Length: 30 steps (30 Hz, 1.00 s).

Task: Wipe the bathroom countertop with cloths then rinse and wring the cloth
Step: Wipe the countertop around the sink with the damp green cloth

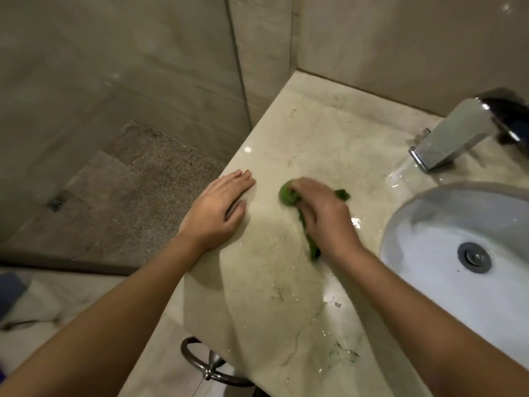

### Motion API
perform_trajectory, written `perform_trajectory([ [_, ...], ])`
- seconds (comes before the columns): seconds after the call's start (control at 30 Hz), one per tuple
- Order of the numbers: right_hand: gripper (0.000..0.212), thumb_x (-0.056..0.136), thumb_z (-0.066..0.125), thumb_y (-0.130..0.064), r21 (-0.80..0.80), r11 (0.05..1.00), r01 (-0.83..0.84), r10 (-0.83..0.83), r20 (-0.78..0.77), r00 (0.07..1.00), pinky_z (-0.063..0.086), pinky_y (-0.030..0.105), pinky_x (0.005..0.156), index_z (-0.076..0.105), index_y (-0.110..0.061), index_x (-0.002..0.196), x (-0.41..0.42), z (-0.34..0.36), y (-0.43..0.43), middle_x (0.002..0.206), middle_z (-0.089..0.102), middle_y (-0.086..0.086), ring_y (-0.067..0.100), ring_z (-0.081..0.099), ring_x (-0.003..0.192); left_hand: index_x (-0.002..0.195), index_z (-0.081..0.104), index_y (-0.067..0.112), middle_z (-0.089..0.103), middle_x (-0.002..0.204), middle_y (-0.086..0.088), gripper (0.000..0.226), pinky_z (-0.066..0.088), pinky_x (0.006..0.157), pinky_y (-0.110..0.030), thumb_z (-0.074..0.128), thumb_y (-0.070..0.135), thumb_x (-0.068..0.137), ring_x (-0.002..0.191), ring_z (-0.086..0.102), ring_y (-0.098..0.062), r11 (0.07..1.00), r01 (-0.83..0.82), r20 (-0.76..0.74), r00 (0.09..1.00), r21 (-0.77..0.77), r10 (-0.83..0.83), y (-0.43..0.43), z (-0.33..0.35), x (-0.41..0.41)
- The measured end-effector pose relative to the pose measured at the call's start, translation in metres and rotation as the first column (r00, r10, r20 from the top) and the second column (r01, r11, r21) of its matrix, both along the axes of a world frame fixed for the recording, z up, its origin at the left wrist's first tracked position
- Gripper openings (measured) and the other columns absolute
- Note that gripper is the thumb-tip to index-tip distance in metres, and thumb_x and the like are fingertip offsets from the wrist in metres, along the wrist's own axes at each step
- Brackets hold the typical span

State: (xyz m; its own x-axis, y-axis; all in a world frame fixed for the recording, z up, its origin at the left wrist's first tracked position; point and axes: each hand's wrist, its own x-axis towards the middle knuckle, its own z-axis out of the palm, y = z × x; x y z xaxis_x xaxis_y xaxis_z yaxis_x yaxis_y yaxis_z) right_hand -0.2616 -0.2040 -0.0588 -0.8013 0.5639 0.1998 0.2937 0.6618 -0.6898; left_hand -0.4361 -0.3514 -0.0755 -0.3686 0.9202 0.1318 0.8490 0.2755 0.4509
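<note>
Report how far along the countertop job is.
Done: wet streaks on the beige marble countertop suggest its front was wiped. In hand: the right hand grips the bunched green cloth mid-counter; the left hand rests flat beside it. Left: rinsing and wringing at the white oval sink.

We're on the head camera here, high over the countertop point(286, 133) and tilted steeply down, facing forward into the wall corner at the top of frame. It's close in: both forearms reach in from the bottom edge. The left hand point(216, 210) lies flat on the stone and the right hand point(323, 216) grips the green cloth point(287, 195), both dead centre. The wide lens bows the edges. The washbasin point(423, 224) is cut off at the right edge and the chrome faucet point(458, 138) sits upper right. The speckled floor point(137, 190) fills the left, and a towel ring point(212, 368) peeks in at the bottom.
</note>
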Motion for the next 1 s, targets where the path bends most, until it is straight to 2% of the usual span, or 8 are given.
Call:
perform_trajectory([
  [0.13,0.032,0.088,0.051,-0.008,0.036,0.968,-0.247,0.246,0.018,0.969,0.035,0.020,0.104,0.062,-0.010,0.118,0.060,0.001,-0.039,0.123,0.060,0.003,0.012,0.049,0.119,0.138,0.046,0.017,0.044,0.145,0.001,0.048,0.027,0.113,-0.036,0.036,0.031,0.093,0.138,0.032,-0.011,1.000,0.002,-0.001,1.000,-0.007,-0.002,-0.001,0.002,0.001],
  [0.27,0.033,0.079,0.056,0.011,0.068,0.996,-0.057,0.059,-0.018,0.998,0.028,0.007,0.101,0.065,0.000,0.108,0.035,0.000,-0.001,0.112,0.065,0.014,0.018,0.053,0.110,0.137,0.048,0.017,0.045,0.144,0.001,0.049,0.026,0.114,-0.035,0.036,0.032,0.091,0.137,0.032,-0.011,1.000,-0.018,0.029,0.999,0.006,0.018,0.000,0.002,0.001],
  [0.33,0.033,0.076,0.058,0.013,0.042,0.998,0.043,-0.042,-0.033,0.999,0.029,0.010,0.099,0.066,0.000,0.106,0.006,0.002,-0.005,0.108,0.066,0.014,0.024,0.057,0.106,0.136,0.049,0.016,0.046,0.144,0.001,0.049,0.025,0.114,-0.034,0.037,0.032,0.091,0.137,0.033,-0.011,1.000,-0.020,0.029,0.999,0.007,0.019,-0.001,0.003,0.002],
  [0.5,0.034,0.084,0.057,-0.004,0.120,0.970,-0.210,0.207,0.036,0.978,0.032,0.021,0.103,0.063,-0.010,0.117,0.035,-0.003,-0.055,0.119,0.063,0.009,0.022,0.053,0.114,0.134,0.053,0.014,0.048,0.142,-0.001,0.047,0.025,0.114,-0.026,0.035,0.032,0.094,0.137,0.033,-0.011,0.996,-0.085,0.063,0.995,0.030,0.083,-0.015,0.012,0.011],
  [0.6,0.051,0.073,0.067,0.013,0.129,0.981,-0.148,0.143,0.054,0.988,0.032,0.020,0.102,0.064,-0.010,0.118,0.057,-0.009,-0.038,0.120,0.063,0.009,0.022,0.053,0.116,0.138,0.047,0.015,0.041,0.146,0.002,0.046,0.016,0.112,-0.013,0.034,0.030,0.097,0.139,0.026,-0.006,0.990,-0.137,0.038,0.990,0.038,0.136,-0.047,0.015,0.012],
  [0.7,0.045,0.075,0.060,0.013,0.136,0.990,-0.041,0.040,0.005,0.999,0.025,0.012,0.104,0.064,-0.006,0.116,0.036,-0.011,-0.027,0.118,0.063,0.011,0.023,0.052,0.116,0.141,0.042,0.017,0.033,0.149,0.009,0.047,0.016,0.112,-0.015,0.033,0.031,0.097,0.141,0.023,-0.004,0.966,-0.255,0.046,0.967,0.054,0.252,-0.086,0.017,0.006],
  [0.8,0.048,0.074,0.061,0.016,0.057,0.998,-0.011,0.012,-0.019,1.000,0.026,0.018,0.106,0.063,-0.006,0.117,-0.013,-0.014,-0.040,0.120,0.063,0.011,0.025,0.053,0.117,0.137,0.047,0.014,0.034,0.147,0.007,0.049,0.018,0.113,-0.018,0.030,0.032,0.095,0.140,0.026,-0.008,0.947,-0.315,0.058,0.948,0.056,0.312,-0.107,0.018,0.000],
  [1.0,0.037,0.088,0.055,-0.003,0.063,0.925,-0.375,0.373,0.042,0.927,0.031,0.027,0.104,0.059,-0.015,0.123,-0.022,-0.010,-0.117,0.126,0.059,0.004,0.021,0.050,0.121,0.132,0.053,0.016,0.048,0.137,0.005,0.050,0.035,0.108,-0.034,0.028,0.037,0.093,0.129,0.042,-0.010,0.920,-0.391,0.103,0.916,0.028,0.387,-0.132,0.011,0.000],
])
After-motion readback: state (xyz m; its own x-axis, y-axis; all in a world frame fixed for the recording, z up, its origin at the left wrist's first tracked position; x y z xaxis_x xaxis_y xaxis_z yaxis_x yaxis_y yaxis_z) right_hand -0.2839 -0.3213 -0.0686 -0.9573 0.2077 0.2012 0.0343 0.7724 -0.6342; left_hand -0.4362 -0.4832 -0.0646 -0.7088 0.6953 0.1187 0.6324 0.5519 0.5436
